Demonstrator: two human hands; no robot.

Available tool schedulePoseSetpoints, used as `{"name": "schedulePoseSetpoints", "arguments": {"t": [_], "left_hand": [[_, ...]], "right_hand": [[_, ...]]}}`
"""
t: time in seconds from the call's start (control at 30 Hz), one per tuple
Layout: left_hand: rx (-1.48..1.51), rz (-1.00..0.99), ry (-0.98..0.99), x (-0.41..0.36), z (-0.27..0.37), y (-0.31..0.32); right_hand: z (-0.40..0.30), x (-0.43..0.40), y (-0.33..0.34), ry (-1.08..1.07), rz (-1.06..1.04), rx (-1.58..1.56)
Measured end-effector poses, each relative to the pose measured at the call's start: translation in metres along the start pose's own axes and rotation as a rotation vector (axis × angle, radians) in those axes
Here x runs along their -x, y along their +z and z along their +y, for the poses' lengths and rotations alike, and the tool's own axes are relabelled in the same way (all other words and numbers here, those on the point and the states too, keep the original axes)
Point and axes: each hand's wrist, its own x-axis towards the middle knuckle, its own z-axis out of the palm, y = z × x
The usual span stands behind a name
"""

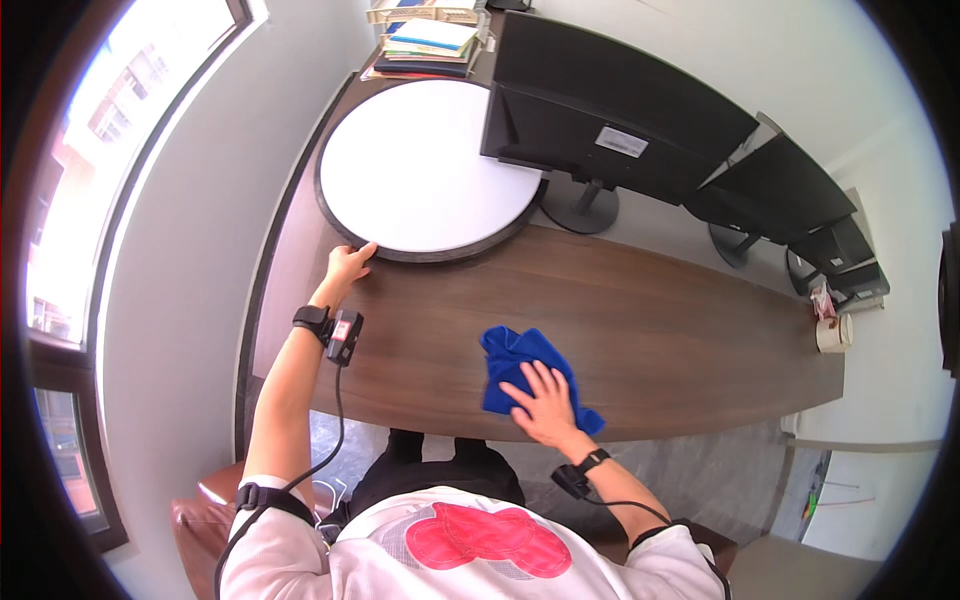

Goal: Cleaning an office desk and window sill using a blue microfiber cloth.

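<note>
My left hand [349,268] is at the near left edge of a large round board [431,165] with a white face and a dark rim. Its thumb lies on the rim and the other fingers curl below it. On the dark wood-grain desk [420,322] a crumpled blue cloth [510,367] is spread near the front edge. Flat on top of that cloth rests my right hand [546,405], fingers spread, not closed around the fabric.
Several black monitors [622,97] stand along the desk's far side, one overlapping the round board. Behind it sit stacked books and papers [427,45]. A cream cup-like container [834,334] is at the right end. Left are a wall [202,187] and a window [135,112].
</note>
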Motion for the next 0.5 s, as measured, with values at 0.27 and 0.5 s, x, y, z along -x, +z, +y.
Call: {"name": "schedulePoseSetpoints", "arguments": {"t": [0.27,0.5], "left_hand": [[-0.811,0.190,0.300,0.057,-0.041,-0.008],[-1.148,0.130,-0.005,0.122,-0.086,-0.039]], "right_hand": [[0.016,-0.088,0.017,-0.381,-0.005,-0.103],[0.245,-0.096,-0.030,0.657,0.382,0.344]]}}
